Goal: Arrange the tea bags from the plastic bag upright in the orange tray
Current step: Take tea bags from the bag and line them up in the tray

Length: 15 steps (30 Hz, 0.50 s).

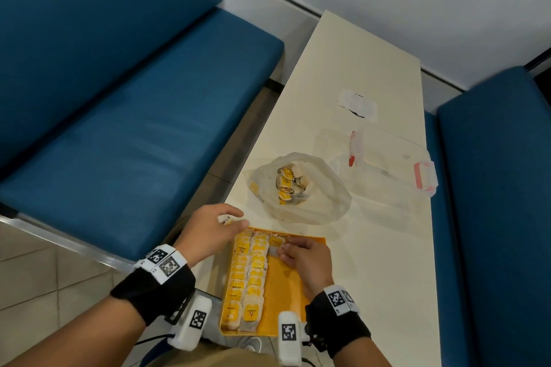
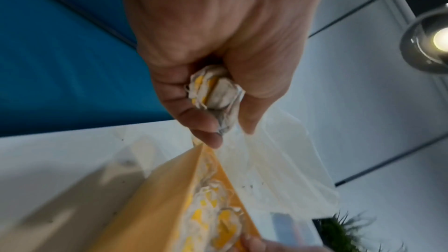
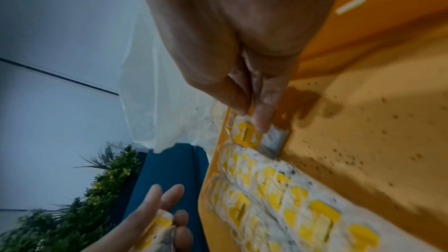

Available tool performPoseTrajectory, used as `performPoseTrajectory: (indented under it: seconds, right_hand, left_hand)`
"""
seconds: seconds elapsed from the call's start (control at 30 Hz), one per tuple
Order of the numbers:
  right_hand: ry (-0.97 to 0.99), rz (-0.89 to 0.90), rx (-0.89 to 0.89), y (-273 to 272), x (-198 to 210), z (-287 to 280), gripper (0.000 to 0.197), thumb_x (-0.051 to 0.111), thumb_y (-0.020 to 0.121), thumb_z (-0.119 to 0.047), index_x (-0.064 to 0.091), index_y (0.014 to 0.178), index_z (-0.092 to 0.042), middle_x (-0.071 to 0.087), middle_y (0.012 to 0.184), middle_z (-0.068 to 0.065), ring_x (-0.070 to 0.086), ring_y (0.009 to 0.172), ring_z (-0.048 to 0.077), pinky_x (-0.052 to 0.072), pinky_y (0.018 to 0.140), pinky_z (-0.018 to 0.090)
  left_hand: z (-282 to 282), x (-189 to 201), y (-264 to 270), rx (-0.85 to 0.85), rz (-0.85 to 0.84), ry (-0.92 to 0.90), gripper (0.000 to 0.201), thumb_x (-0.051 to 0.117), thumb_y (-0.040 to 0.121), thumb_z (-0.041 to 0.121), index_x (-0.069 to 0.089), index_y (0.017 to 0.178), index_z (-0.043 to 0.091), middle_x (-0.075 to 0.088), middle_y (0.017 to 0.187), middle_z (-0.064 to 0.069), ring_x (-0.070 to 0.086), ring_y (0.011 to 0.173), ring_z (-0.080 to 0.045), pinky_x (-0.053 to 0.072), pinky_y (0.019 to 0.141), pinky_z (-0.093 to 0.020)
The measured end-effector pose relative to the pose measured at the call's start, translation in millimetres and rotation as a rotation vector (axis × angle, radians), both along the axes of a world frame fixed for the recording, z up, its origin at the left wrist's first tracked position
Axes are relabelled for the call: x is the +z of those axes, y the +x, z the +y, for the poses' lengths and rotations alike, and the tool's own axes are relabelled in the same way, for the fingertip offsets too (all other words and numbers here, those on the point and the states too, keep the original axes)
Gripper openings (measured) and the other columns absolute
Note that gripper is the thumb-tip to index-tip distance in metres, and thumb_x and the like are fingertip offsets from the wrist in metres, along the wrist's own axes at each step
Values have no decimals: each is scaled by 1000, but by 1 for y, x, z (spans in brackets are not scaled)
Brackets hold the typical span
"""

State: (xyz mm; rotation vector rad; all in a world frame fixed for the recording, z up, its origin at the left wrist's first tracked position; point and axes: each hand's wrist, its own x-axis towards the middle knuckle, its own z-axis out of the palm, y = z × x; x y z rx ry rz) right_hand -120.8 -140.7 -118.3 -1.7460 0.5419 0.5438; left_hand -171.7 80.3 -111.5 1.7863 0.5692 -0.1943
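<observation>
Item: tea bags, paper, with yellow tags and thin strings.

Location: two rows of tea bags (image 1: 247, 274) stand packed along the left side of the orange tray (image 1: 293, 304); a third row is being started at the far end. A loose heap of tea bags (image 1: 290, 185) sits in the open plastic bag (image 1: 313, 202), just beyond the tray on the cream table (image 1: 372, 277).

Left hand (image 1: 208, 232): fingers curled around a small bunch of tea bags (image 2: 213, 89), hovering at the tray's far left corner.

Right hand (image 1: 307, 256): thumb and forefinger pinching a single tea bag (image 3: 264, 137) by its upper edge, its lower edge down on the tray floor beside the second row.

Handling, as judged: very light, soft, easily crumpled; the paper could tear or shed, and dark specks already lie on the tray floor. Strings are liable to tangle. Best taken by the top edge or tag with a light pinch, never squeezed at the filled middle. A lone bag will probably not stand unaided and needs a neighbour to lean on.

Also present: clear lidded container (image 1: 396, 164) with red clasps; blue benches (image 1: 119, 128).
</observation>
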Motion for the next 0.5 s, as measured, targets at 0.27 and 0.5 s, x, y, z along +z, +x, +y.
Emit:
performPoseTrajectory:
  seconds: [0.27,0.5]
  right_hand:
    - [-191,-381,346,0,51,-3,16,74,85,-10,74,93,-24,75,90,-5,71,80,11,56,71,24]
    - [-186,-520,531,-7,76,19,29,83,78,-31,70,104,-33,66,96,-10,64,78,6,54,71,17]
  left_hand:
    - [-5,28,12,175,194,-970,45,57,100,44,70,119,5,72,108,-23,72,102,-36,63,78,-40]
    - [-27,27,12,85,113,-895,27,56,103,19,71,121,3,74,116,-19,73,104,-32,61,88,-43]
